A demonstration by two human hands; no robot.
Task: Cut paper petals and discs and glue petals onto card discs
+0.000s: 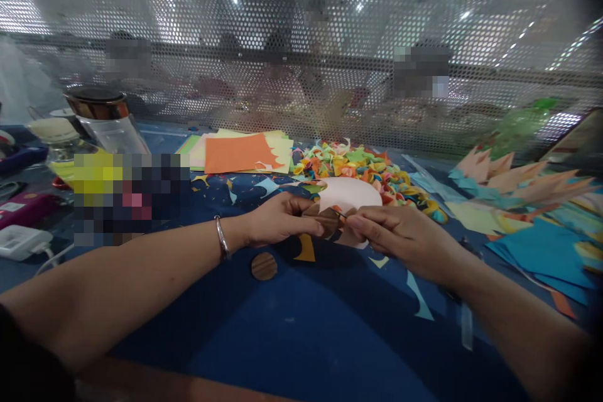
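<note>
My left hand (287, 220) is closed on a curled sheet of pale pink paper (351, 193), with a brown wood-grain piece (323, 217) under its thumb, against the paper. Close by, the fingers of my right hand (396, 232) are pinched at the paper's lower right edge. A thin dark tool (343, 216) sticks out from those fingertips towards the brown piece; its kind cannot be made out. On the blue table below my left hand lies a round wood-grain disc (264, 266). An orange-yellow paper offcut (306, 247) lies just under the hands.
Stacked coloured paper (238, 154) and a heap of small curled paper pieces (372, 176) lie behind my hands. Pointed peach paper shapes (513, 179) and blue sheets (546, 257) are at right. A clear jar (108, 129) and a white charger (23, 243) stand left; a perforated screen (282, 94) closes the back.
</note>
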